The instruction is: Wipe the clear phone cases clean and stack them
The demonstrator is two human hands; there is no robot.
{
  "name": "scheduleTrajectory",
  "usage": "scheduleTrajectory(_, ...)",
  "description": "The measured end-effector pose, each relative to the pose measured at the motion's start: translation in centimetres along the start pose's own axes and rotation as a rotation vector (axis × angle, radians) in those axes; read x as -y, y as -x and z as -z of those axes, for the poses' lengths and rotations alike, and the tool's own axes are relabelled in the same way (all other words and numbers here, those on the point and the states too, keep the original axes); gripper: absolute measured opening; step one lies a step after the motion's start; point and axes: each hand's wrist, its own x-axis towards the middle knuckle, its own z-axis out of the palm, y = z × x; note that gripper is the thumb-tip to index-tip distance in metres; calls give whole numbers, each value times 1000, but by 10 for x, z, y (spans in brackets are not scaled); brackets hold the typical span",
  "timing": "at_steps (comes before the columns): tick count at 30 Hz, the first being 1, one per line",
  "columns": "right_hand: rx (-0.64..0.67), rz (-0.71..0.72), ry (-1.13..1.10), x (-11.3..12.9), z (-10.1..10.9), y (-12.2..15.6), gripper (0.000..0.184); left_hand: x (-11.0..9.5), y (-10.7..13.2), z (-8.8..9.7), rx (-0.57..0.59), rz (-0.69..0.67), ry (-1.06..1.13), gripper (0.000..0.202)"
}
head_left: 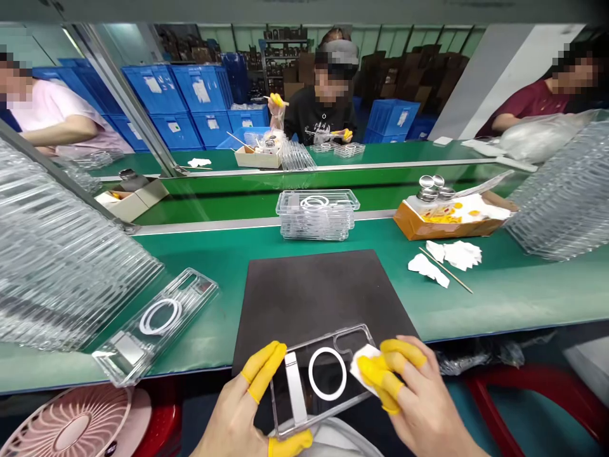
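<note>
A clear plastic phone case (321,387) with a white magnetic ring and a white strip inside is tilted just above the lower edge of a dark mat (314,298). My left hand (233,412), with yellow finger cots, grips the case's left edge. My right hand (413,393), also wearing yellow cots, pinches a white cloth (366,368) against the case's right end near the camera cutout. A second clear case (157,324) lies on the green bench to the left of the mat, apart from both hands.
Stacks of clear cases stand at left (61,266), centre (316,216) and right (561,203). White cloths (451,257) and a wooden stick (445,270) lie right of the mat, beyond them a cardboard tray (451,216). Co-workers sit across the bench, behind a glass divider (333,171).
</note>
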Motion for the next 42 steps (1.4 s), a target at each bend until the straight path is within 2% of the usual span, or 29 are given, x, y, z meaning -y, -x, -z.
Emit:
scheduleTrajectory(3, 0, -75, 86, -20, 14, 27, 22, 3, -2, 1, 30, -30, -24, 88)
scheduleTrajectory(5, -45, -137, 91, -18, 15, 28, 20, 4, -2, 1, 39, -33, -20, 90)
scheduleTrajectory(9, -63, -41, 10, 19, -8, -7, 23, 5, -2, -1, 7, -54, -9, 90)
scheduleTrajectory(12, -55, -64, 41, 38, -30, -43, 24, 4, -2, -2, -10, -61, -10, 92)
scheduleTrajectory(15, -30, -106, 157, 26, -41, -67, 23, 3, -1, -4, -13, -48, 3, 95)
scheduleTrajectory(18, 54, -156, 216, 0, -37, -73, 19, 2, -1, -5, -18, -49, 6, 94)
scheduleTrajectory(21, 46, -215, 209, -10, -29, -68, 18, 2, -3, -4, -17, -55, -9, 91)
scheduleTrajectory(25, 35, -140, 68, 2, -30, -64, 20, 3, -5, -4, -54, -84, -6, 92)
scheduleTrajectory(27, 48, -133, 83, 1, -33, -65, 23, 3, -4, -4, -56, -69, -2, 93)
scheduleTrajectory(29, 46, -185, 137, -8, -31, -68, 23, 4, -3, -4, -54, -58, 7, 93)
scheduleTrajectory(32, -61, -221, 82, -12, -18, -64, 15, 7, -4, -4, -41, -60, 11, 91)
scheduleTrajectory(34, -119, -156, -28, -1, -11, -55, 15, 9, -8, -6, -13, -47, 11, 91)
scheduleTrajectory(36, -109, -32, -106, 14, -8, -42, 19, 12, -13, -8, 15, -32, 7, 89)
scheduleTrajectory(38, -93, 20, -90, 20, -9, -25, 21, 15, -16, -12, 25, -39, -5, 86)
scheduleTrajectory(40, -116, -64, 9, 10, -9, -7, 19, 18, -18, -14, 45, -47, -19, 84)
scheduleTrajectory(42, -125, -197, 91, -11, -4, 10, 15, 19, -20, -14, 58, -39, -10, 85)
